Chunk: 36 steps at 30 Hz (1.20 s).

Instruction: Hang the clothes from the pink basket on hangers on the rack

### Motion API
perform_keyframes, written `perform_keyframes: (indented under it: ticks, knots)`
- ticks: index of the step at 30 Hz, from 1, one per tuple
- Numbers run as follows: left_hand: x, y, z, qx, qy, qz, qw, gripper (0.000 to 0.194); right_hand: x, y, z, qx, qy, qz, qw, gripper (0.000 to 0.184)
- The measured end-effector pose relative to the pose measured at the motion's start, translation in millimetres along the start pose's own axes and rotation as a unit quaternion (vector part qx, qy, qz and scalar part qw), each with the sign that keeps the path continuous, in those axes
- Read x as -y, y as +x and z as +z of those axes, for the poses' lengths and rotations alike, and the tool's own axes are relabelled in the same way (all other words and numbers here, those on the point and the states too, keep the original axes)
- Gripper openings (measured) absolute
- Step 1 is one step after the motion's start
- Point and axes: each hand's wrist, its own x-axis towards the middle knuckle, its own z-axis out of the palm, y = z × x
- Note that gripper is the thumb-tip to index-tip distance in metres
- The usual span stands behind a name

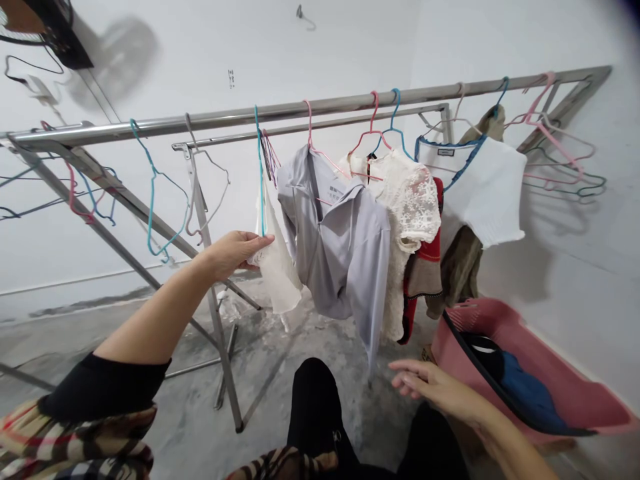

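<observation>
My left hand point(233, 253) pinches a thin white garment point(280, 283) by its edge, thumb on top, at the lower end of a teal hanger point(259, 173) hooked on the metal rail. Whether the fingers also close on the hanger itself is hard to tell. A light grey zip-up jacket point(335, 240) on a pink hanger point(309, 123) hangs just right of this garment. Low on the right, my right hand point(433, 387) holds nothing; its fingers are stretched out, in front of a pink laundry basket point(525, 340) with dark and blue cloth point(525, 383) inside.
The steel drying rack point(215, 122) spans the view. Farther right hang a cream lace top point(407, 193), a red and beige garment point(425, 267) and a white top with blue trim point(493, 180). Bare hangers point(165, 200) hang at both ends. A fan point(60, 33) is mounted upper left.
</observation>
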Motion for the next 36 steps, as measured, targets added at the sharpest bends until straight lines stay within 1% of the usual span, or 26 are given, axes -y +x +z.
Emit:
perform_keyframes:
  ticks: [2,4,5,7,8,9,11,12,14,15,16,17,18,19,20,22,23,24,25,27,30,32,34,36]
  knots:
    - [1.3,-0.8,2.0,-0.007,-0.041,0.002,0.999,0.047,-2.3,0.2,0.2,-0.001,0.001,0.004,1.0,0.078]
    - [1.4,-5.2,6.8,-0.033,-0.055,0.03,0.997,0.044,-5.1,0.1,-0.2,-0.003,0.002,0.005,1.0,0.077]
    - [1.0,-8.9,9.9,-0.056,-0.041,0.058,0.996,0.043,-6.6,0.0,-0.5,-0.003,0.003,0.005,1.0,0.075]
    - [-0.6,-18.5,16.0,-0.127,0.043,0.133,0.982,0.044,-9.7,-0.2,-1.3,-0.004,0.006,0.005,1.0,0.073]
    - [-1.5,-23.5,18.6,-0.17,0.106,0.17,0.965,0.044,-10.9,-0.1,-1.6,-0.005,0.007,0.005,1.0,0.073]
    - [-2.2,-28.1,20.6,-0.212,0.171,0.202,0.941,0.044,-11.9,0.0,-1.8,-0.005,0.007,0.005,1.0,0.072]
    - [-2.3,-34.3,22.7,-0.283,0.283,0.243,0.884,0.04,-12.7,0.5,-1.5,-0.007,0.004,0.005,1.0,0.072]
    - [-1.5,-35.6,22.9,-0.309,0.322,0.257,0.857,0.038,-12.6,0.9,-1.1,-0.006,0.002,0.007,1.0,0.072]
    - [1.7,-35.5,22.2,-0.339,0.369,0.288,0.816,0.033,-11.7,1.5,0.0,-0.006,-0.001,0.012,1.0,0.075]
    - [3.8,-34.5,21.5,-0.346,0.38,0.306,0.802,0.033,-11.2,1.8,0.6,-0.006,-0.002,0.013,1.0,0.077]
    - [6.0,-33.5,20.8,-0.35,0.381,0.323,0.793,0.033,-10.8,2.0,1.1,-0.006,-0.003,0.015,1.0,0.079]
    - [7.8,-32.5,20.2,-0.351,0.372,0.335,0.791,0.033,-10.5,2.2,1.5,-0.007,-0.004,0.016,1.0,0.08]
    - [9.0,-31.8,19.7,-0.345,0.356,0.338,0.8,0.033,-10.5,2.2,1.7,-0.007,-0.005,0.016,1.0,0.081]
    - [9.6,-31.2,19.4,-0.329,0.328,0.327,0.823,0.033,-10.6,2.2,1.7,-0.006,-0.005,0.018,1.0,0.082]
    - [9.4,-30.6,19.2,-0.302,0.287,0.305,0.856,0.033,-10.8,2.1,1.6,-0.005,-0.005,0.02,1.0,0.082]
    - [7.4,-28.8,18.4,-0.221,0.174,0.237,0.93,0.035,-11.5,2.0,1.1,-0.005,-0.005,0.023,1.0,0.082]
    - [6.0,-27.1,17.5,-0.176,0.116,0.199,0.957,0.038,-11.9,2.0,0.8,-0.005,-0.005,0.024,1.0,0.081]
    - [4.6,-24.9,15.9,-0.139,0.065,0.164,0.975,0.04,-12.2,2.1,0.6,-0.007,-0.003,0.024,1.0,0.08]
    - [3.5,-22.2,13.7,-0.114,0.027,0.133,0.984,0.043,-12.5,2.2,0.5,-0.008,-0.001,0.024,1.0,0.079]
    - [2.3,-15.9,7.2,-0.082,-0.006,0.078,0.994,0.045,-12.9,2.5,0.7,-0.011,0.002,0.026,1.0,0.079]
    - [3.1,-7.4,-4.5,-0.024,-0.04,0.017,0.999,0.044,-13.2,3.4,1.7,-0.011,0.005,0.03,0.999,0.082]
    - [4.2,-3.9,-10.8,0.016,-0.087,-0.012,0.996,0.038,-13.9,4.1,2.4,-0.009,0.008,0.03,0.999,0.084]
    - [5.3,-2.4,-14.5,0.034,-0.145,-0.033,0.988,0.029,-14.8,4.8,2.7,-0.008,0.011,0.028,0.999,0.084]
    - [6.2,-2.3,-15.9,0.029,-0.187,-0.043,0.981,0.022,-15.5,5.2,2.7,-0.008,0.014,0.029,0.999,0.084]
